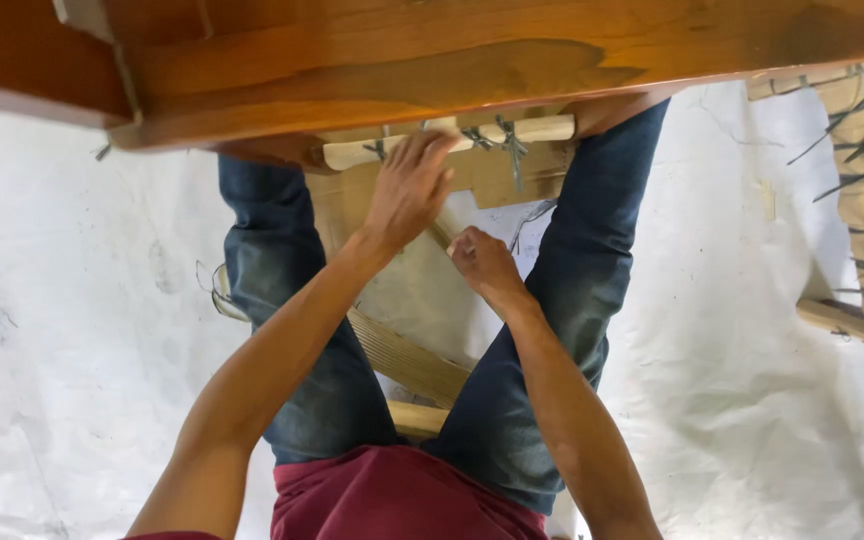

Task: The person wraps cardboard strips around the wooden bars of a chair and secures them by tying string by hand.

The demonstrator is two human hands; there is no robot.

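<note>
I sit with my legs in blue jeans spread on a white sheet, a pale wooden frame lying between them. My left hand reaches forward and rests with its fingers on a round pale wooden bar that is tied with grey cord just under the edge of a brown varnished wooden piece. My right hand is closed into a fist lower down, near a thin grey cord; whether it grips the cord is hidden.
A second pale wooden frame bound with grey cords lies at the right on the white sheet. The brown varnished piece spans the top of the view. A loose loop of cord lies by my left thigh.
</note>
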